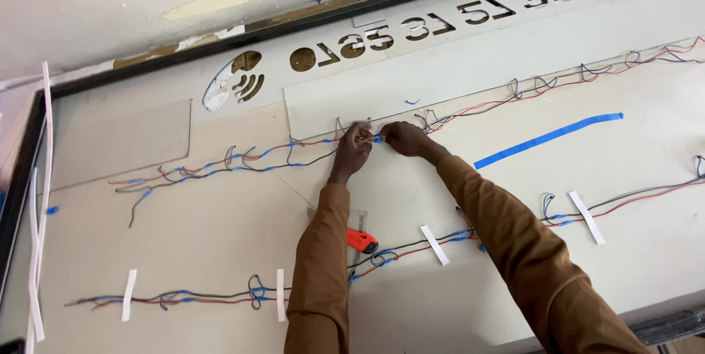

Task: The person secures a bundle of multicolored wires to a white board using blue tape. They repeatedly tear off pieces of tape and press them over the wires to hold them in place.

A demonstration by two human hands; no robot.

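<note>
Left hand (pixel 354 147), right hand (pixel 402 138) both pinching wire joint (pixel 376 138), frame centre. Risk: tugging could lift untaped wire run (pixel 220 163) off panel (pixel 183 236).

Bare board (pixel 220 229) lies open between the top wires (pixel 220 163) and bottom wires (pixel 183 299). A red cutter (pixel 361 240) sits between the arms.
</note>
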